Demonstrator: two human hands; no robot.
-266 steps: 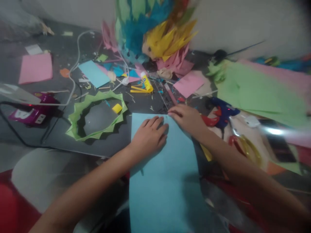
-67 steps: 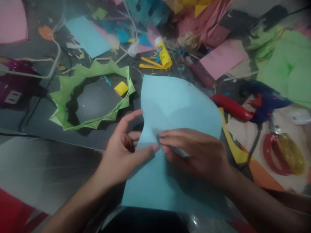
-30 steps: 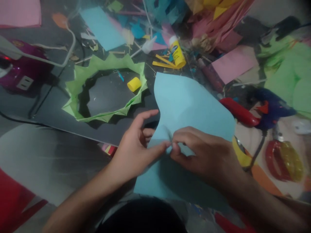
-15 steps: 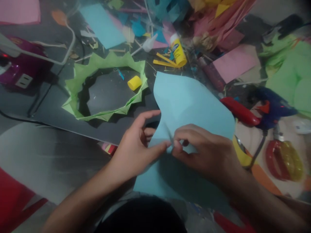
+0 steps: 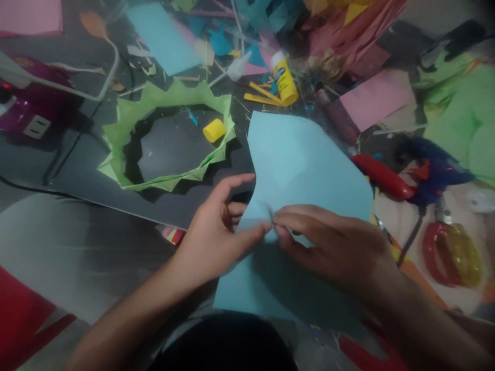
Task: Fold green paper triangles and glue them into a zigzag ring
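A light blue paper sheet is lifted off the dark table and bent in the middle. My left hand pinches its left edge between thumb and fingers, index finger stretched out above. My right hand pinches the same edge right beside the left thumb, fingers closed on the paper. The sheet's far end curls up toward the glue stick.
A green zigzag paper ring with a yellow cap inside lies at left. A blue glue gun, a red tool and red-yellow scissors lie at right. Pink, green and blue sheets and scraps crowd the back.
Since 8.9 s ago the flat sheet has been lifted and pinched at its left edge. Over the last second both hands stay pinched there; my right fingers shifted slightly.
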